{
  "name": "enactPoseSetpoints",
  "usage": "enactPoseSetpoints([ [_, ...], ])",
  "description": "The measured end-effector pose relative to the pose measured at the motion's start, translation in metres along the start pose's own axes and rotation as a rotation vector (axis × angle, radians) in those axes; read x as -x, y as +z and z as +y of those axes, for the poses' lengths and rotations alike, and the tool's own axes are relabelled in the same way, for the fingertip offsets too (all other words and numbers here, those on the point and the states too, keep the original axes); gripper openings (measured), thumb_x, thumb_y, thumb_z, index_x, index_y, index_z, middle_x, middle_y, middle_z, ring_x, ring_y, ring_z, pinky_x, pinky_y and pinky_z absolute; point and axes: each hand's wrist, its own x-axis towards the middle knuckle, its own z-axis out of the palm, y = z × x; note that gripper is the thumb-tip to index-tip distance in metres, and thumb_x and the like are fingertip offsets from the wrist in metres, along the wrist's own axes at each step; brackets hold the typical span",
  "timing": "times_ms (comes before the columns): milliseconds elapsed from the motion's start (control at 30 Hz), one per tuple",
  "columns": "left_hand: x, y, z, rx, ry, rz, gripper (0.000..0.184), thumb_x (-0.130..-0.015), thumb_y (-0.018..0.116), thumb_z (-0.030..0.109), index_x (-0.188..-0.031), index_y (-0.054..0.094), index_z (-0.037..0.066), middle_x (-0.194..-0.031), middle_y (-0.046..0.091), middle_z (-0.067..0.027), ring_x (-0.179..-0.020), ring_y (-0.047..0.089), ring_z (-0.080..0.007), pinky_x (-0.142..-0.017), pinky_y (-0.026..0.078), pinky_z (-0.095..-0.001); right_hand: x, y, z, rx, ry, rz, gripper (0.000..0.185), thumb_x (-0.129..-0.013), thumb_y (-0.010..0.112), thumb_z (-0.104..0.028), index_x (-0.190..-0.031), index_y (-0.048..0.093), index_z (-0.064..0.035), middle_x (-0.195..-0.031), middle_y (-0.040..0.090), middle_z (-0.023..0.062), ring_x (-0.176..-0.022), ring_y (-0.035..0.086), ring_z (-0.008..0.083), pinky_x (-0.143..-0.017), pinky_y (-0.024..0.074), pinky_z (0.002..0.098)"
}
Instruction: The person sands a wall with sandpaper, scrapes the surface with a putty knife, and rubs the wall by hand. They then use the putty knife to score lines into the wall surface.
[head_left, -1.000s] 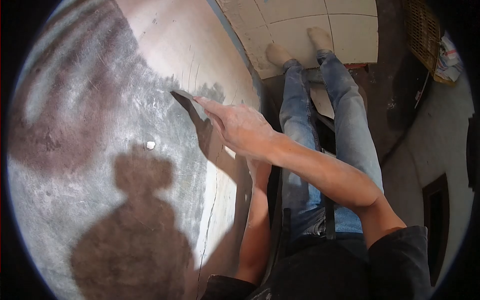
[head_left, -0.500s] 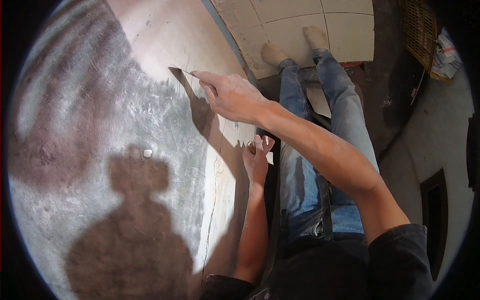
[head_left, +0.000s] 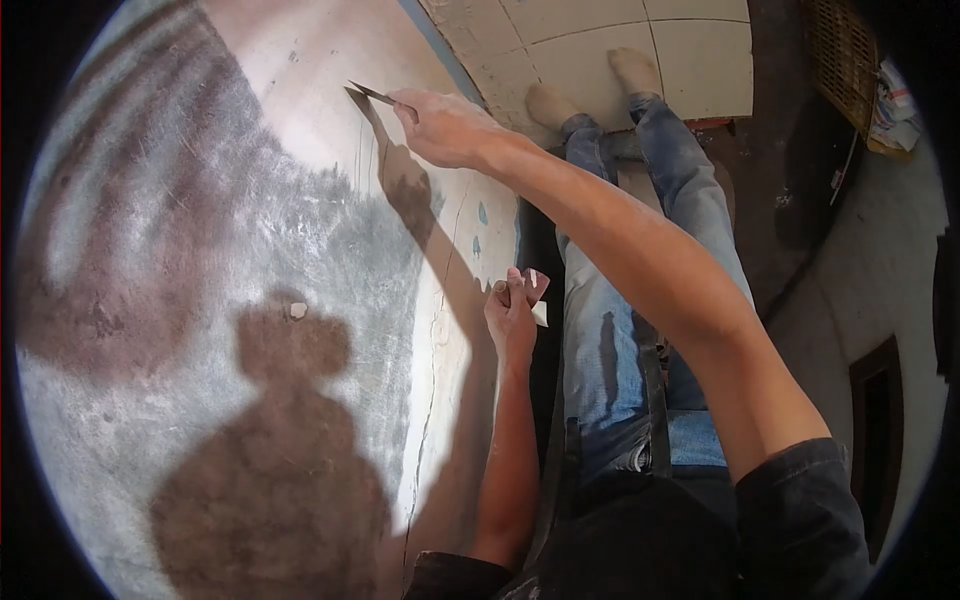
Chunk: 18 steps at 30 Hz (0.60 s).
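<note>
My right hand (head_left: pixel 445 130) is closed around a thin dark scraper (head_left: pixel 371 93), seen almost edge-on, its tip close to the pale upper part of the grey-and-white surface (head_left: pixel 300 220). Whether the tip touches cannot be made out. Lower down, my left hand (head_left: pixel 513 320) is closed on a small flat reddish-brown piece (head_left: pixel 536 287) with a white smear. A pale scrap (head_left: pixel 541 314) shows just below it. A long thin crack (head_left: pixel 432 370) runs along the white strip beside my left forearm.
A small white fleck (head_left: pixel 298 311) is on the grey area, within my shadow (head_left: pixel 290 430). My bare feet (head_left: pixel 633 72) stand on pale tiles (head_left: pixel 700 60). At the upper right is a yellowish plastic crate (head_left: pixel 838 70) beside a crumpled bag (head_left: pixel 893 110). A dark-framed opening (head_left: pixel 876 440) lies at the right.
My right hand and the scraper have moved up along the surface, away from my body. My left hand stays nearly in place with its reddish-brown piece.
</note>
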Motion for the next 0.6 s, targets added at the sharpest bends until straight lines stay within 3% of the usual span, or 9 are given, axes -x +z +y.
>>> enactPoseSetpoints([
  [200, 0.003, -0.002, -0.002, 0.014, 0.036, 0.013, 0.031, -0.099, 0.053, 0.026, -0.084, 0.056, -0.001, -0.083, 0.067, -0.0097, -0.080, 0.068, -0.0153, -0.078, 0.050, -0.0245, 0.084, -0.029, -0.035, -0.209, -0.076, -0.177, 0.038, -0.100, 0.042, -0.024, -0.131, 0.053, -0.0037, -0.076, 0.064, 0.0198, -0.062, 0.060, 0.0365, -0.060, 0.0470, 0.0418],
  [300, -0.001, -0.001, -0.021, -0.005, 0.271, 0.060, 0.027, -0.097, 0.053, 0.020, -0.086, 0.059, -0.004, -0.084, 0.067, -0.0106, -0.081, 0.066, -0.0153, -0.079, 0.050, -0.0259, 0.116, -0.023, -0.039, -0.163, -0.192, -0.140, 0.037, -0.100, 0.043, -0.021, -0.132, 0.052, -0.0050, -0.083, 0.066, 0.0209, -0.069, 0.063, 0.0386, -0.066, 0.0490, 0.0452],
  [400, -0.007, 0.002, -0.042, 0.011, 0.546, 0.138, 0.026, -0.095, 0.053, 0.017, -0.088, 0.062, -0.007, -0.086, 0.067, -0.0110, -0.083, 0.064, -0.0151, -0.080, 0.050, -0.0277, 0.119, -0.005, -0.041, -0.084, -0.126, -0.176, 0.036, -0.100, 0.043, -0.018, -0.133, 0.052, -0.0068, -0.089, 0.067, 0.0213, -0.076, 0.064, 0.0404, -0.072, 0.0501, 0.0492],
  [533, -0.004, 0.001, -0.026, -0.028, 0.512, 0.019, 0.028, -0.095, 0.053, 0.018, -0.090, 0.063, -0.008, -0.088, 0.067, -0.0107, -0.084, 0.064, -0.0158, -0.081, 0.049, -0.0291, 0.111, 0.000, -0.042, -0.072, -0.063, -0.153, 0.035, -0.100, 0.042, -0.018, -0.132, 0.053, -0.0085, -0.095, 0.067, 0.0221, -0.084, 0.064, 0.0419, -0.078, 0.0499, 0.0505],
  [600, -0.003, 0.001, -0.016, -0.057, 0.356, -0.015, 0.031, -0.095, 0.055, 0.022, -0.093, 0.063, -0.008, -0.088, 0.066, -0.0090, -0.085, 0.063, -0.0154, -0.080, 0.049, -0.0291, 0.103, -0.004, -0.039, -0.058, -0.080, -0.140, 0.034, -0.100, 0.043, -0.018, -0.131, 0.054, -0.0090, -0.096, 0.067, 0.0222, -0.085, 0.064, 0.0421, -0.079, 0.0501, 0.0495],
])
